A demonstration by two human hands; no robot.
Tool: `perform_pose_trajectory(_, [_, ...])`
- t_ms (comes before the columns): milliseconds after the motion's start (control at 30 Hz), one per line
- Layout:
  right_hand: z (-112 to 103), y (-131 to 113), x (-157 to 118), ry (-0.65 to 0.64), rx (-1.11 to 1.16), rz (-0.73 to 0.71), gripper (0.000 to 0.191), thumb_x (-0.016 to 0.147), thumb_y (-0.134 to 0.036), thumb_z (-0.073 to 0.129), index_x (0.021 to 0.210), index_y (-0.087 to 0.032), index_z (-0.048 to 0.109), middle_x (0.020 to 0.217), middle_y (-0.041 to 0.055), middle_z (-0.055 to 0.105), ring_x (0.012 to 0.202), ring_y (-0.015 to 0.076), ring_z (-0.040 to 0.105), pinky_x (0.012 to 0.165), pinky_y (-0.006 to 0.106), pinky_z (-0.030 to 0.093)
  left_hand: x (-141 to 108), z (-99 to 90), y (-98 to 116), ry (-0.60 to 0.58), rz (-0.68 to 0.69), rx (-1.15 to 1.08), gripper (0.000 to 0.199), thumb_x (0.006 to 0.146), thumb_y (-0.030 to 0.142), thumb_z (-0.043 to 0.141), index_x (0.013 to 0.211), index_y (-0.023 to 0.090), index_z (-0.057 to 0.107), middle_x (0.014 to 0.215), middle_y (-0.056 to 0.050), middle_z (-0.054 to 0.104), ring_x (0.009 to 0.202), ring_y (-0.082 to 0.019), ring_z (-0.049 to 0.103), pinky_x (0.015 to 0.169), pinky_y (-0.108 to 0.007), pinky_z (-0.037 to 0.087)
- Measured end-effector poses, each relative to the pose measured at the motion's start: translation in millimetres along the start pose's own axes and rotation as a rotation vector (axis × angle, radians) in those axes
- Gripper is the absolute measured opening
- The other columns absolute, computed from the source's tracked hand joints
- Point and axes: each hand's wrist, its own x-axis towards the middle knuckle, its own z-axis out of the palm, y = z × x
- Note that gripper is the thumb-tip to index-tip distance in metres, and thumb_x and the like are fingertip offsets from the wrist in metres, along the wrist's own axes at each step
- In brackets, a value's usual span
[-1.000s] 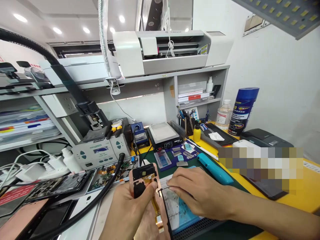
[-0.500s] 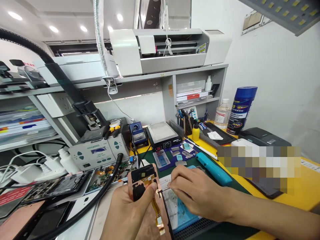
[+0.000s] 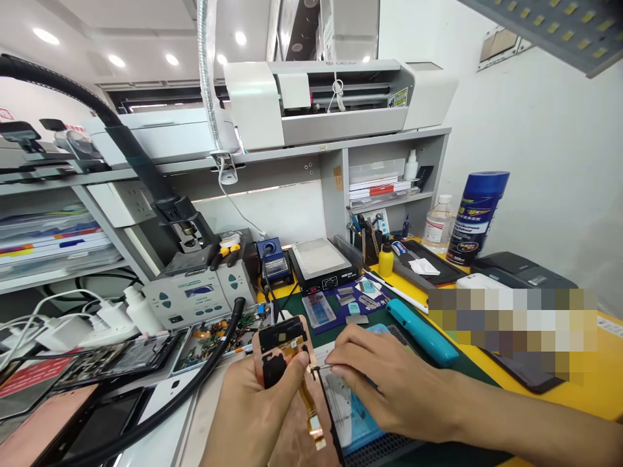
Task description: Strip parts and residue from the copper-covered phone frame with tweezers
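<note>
My left hand (image 3: 260,395) grips a phone screen assembly (image 3: 304,447), its copper-coloured back facing up and its thumb pressed on the black upper part. An orange ribbon cable (image 3: 307,403) runs down that back. My right hand (image 3: 377,373) is closed in a pinch on a thin metal tool (image 3: 322,368), whose tip meets the right edge of the assembly near a small black strip. Whether the tool is a pair of tweezers I cannot tell. Under my right hand lies a blue tray (image 3: 363,425) with a whitish, marked surface.
A black hose (image 3: 214,353) curves past my left wrist, over a tray of small circuit boards (image 3: 199,344). Behind stand a hot plate (image 3: 321,259) and a grey control unit (image 3: 195,298). On the right are a teal tool (image 3: 422,334), a yellow bottle (image 3: 385,261) and a spray can (image 3: 477,217).
The view has shifted slightly, so everything sits a little further right and lower. Both hands keep their places at the screen assembly, with the tool's tip still at its edge.
</note>
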Motion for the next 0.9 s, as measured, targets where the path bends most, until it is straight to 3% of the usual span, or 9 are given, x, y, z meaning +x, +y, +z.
perform_pose_trajectory(100, [3.4, 4.0, -0.8, 0.077, -0.068, -0.085, 0.020, 0.099, -0.012, 0.042, 0.103, -0.015, 0.062, 0.091, 0.0069, 0.066, 0.085, 0.0183, 0.062, 0.066, 0.029, 0.043, 0.6, 0.8, -2.0, 0.031, 0.026, -0.019, 0.049, 0.068, 0.053, 0.074, 0.053, 0.022, 0.039, 0.055, 0.005, 0.034, 0.053, -0.009, 0.024, 0.046, -0.023, 0.020])
perform_pose_trajectory(233, [4.0, 6.5, -1.7, 0.168, -0.103, -0.170, 0.020, 0.097, -0.008, 0.046, 0.106, -0.013, 0.063, 0.089, 0.0074, 0.068, 0.086, 0.0182, 0.065, 0.070, 0.029, 0.045, -1.7, 1.7, -0.6, 0.017, -0.066, -0.129, 0.045, 0.068, 0.055, 0.078, 0.056, 0.016, 0.057, 0.058, 0.000, 0.056, 0.056, -0.012, 0.044, 0.051, -0.022, 0.033])
perform_pose_trajectory(367, [3.3, 7.1, -2.5, 0.164, -0.107, -0.160, 0.019, 0.097, -0.008, 0.047, 0.104, -0.014, 0.063, 0.089, 0.0065, 0.069, 0.081, 0.0168, 0.066, 0.060, 0.028, 0.040, -1.8, 0.7, 5.6, -0.084, -0.208, -0.458, 0.030, 0.065, 0.042, 0.085, 0.075, 0.016, 0.073, 0.064, -0.003, 0.070, 0.062, -0.020, 0.064, 0.063, -0.028, 0.049])
perform_pose_trajectory(533, [3.3, 8.6, -1.6, 0.200, 0.014, -0.086, 0.015, 0.096, -0.011, 0.052, 0.103, -0.014, 0.065, 0.093, 0.0064, 0.068, 0.084, 0.0161, 0.066, 0.063, 0.028, 0.041, -0.9, 4.8, 12.0, -0.105, -0.313, -0.702, 0.037, 0.063, 0.024, 0.087, 0.097, 0.015, 0.076, 0.081, -0.008, 0.078, 0.074, -0.026, 0.073, 0.070, -0.034, 0.057])
perform_pose_trajectory(700, [3.9, 8.1, -1.0, 0.217, 0.069, -0.068, 0.015, 0.094, -0.009, 0.054, 0.103, -0.014, 0.065, 0.092, 0.0061, 0.068, 0.082, 0.0161, 0.064, 0.062, 0.028, 0.041, -1.5, 10.9, 13.4, -0.107, -0.323, -0.713, 0.028, 0.063, 0.022, 0.087, 0.088, 0.016, 0.075, 0.086, -0.008, 0.080, 0.082, -0.029, 0.075, 0.076, -0.035, 0.058])
perform_pose_trajectory(900, [6.9, 7.6, -0.4, 0.285, 0.104, -0.090, 0.015, 0.093, -0.006, 0.051, 0.095, -0.015, 0.063, 0.090, 0.0065, 0.065, 0.082, 0.0154, 0.060, 0.064, 0.026, 0.042, -1.3, 9.3, 7.5, -0.137, -0.294, -0.574, 0.039, 0.067, 0.037, 0.087, 0.096, 0.014, 0.077, 0.080, -0.010, 0.079, 0.075, -0.030, 0.074, 0.070, -0.038, 0.058])
